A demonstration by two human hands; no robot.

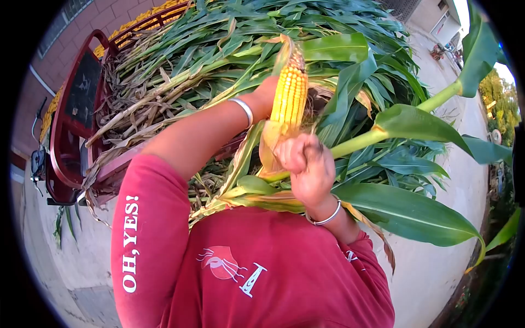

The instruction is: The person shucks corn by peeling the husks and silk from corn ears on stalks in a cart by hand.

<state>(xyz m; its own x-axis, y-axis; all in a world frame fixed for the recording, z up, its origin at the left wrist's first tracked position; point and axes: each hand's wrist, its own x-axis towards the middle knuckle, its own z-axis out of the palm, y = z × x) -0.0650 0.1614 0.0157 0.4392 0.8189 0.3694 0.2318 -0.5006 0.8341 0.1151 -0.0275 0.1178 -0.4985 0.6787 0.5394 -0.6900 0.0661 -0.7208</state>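
Observation:
A yellow ear of corn (290, 95) stands nearly upright in front of me, its kernels bared and a dry husk strip at its tip. Behind its left side is my left hand (266, 98), closed around it, with most fingers hidden. My right hand (309, 169) is a closed fist at the ear's base, slightly blurred, gripping the pale corn husk (269, 145) there; the exact grip is partly hidden. A green corn stalk (358, 143) with broad leaves runs from behind this fist to the upper right. Silver bracelets circle both wrists.
A large heap of cut corn stalks (219, 60) lies on a red cart (71, 142) ahead of me. Yellow corn cobs (136, 23) are piled behind the cart by a brick wall (65, 52). Concrete ground (426, 268) extends around, with plants at the right edge.

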